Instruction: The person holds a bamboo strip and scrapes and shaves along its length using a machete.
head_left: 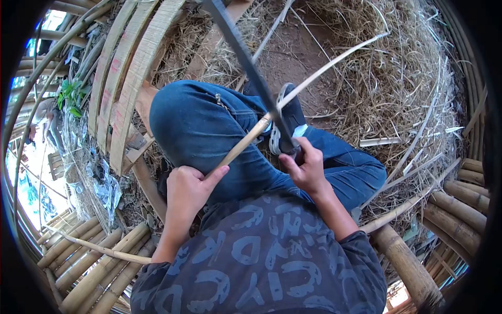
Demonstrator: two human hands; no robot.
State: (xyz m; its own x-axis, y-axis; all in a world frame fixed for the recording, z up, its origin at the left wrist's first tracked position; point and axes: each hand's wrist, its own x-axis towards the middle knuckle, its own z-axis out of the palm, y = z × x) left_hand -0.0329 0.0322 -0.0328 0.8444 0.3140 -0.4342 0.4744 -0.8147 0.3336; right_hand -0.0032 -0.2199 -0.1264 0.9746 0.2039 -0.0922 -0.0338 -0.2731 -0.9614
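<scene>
My left hand (189, 189) is closed round a long, pale bamboo strip (241, 148) over my bent knee. The strip slants up to the right across my lap, and its thinner far end bends over the straw. In my right hand (307, 168) is the dark handle of a machete, gripped in closed fingers. Its long dark blade (246, 55) points up and to the left and runs out of the top of the view. Blade and strip cross above my shoe (275, 137). Whether the edge has cut into the strip I cannot tell.
Curly shavings (402, 89) cover the ground ahead and to the right. Several flat wooden slats (137, 78) stand at the left, near a bamboo pole bench (99, 261). More bamboo poles (455, 214) lie at the right. Crumpled plastic (107, 188) is at the left.
</scene>
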